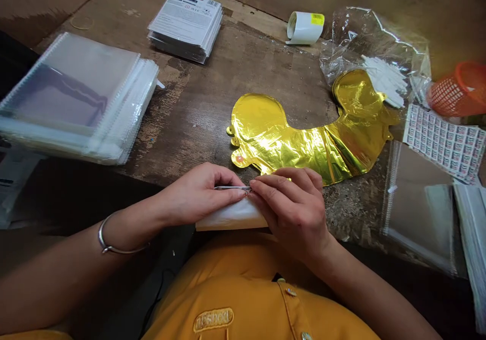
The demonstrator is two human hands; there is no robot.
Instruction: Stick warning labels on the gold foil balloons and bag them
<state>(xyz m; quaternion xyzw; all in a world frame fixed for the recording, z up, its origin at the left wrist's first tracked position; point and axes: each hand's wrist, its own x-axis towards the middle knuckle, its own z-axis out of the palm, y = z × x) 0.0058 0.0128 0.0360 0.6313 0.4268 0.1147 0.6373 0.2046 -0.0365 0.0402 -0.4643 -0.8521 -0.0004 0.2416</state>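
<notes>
Looking down in the head view, the left hand (199, 194) and right hand (293, 212) meet at the near edge of the worktop (212, 107). The fingers of both are closed in a pinch on a thin silvery strip (230, 188), just above a white packet (231, 219) lying under them. A gold foil balloon (304, 140) lies flat just beyond the hands, and clear sleeves (76, 97) are stacked well off to the left.

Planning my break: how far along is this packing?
Done: no finished pack shows. In hand: left hand and right hand pinch a flat white packet at the edge of the table. Left: the gold foil balloon lies unfolded, unbagged; a stack of clear sleeves waits unused.
</notes>
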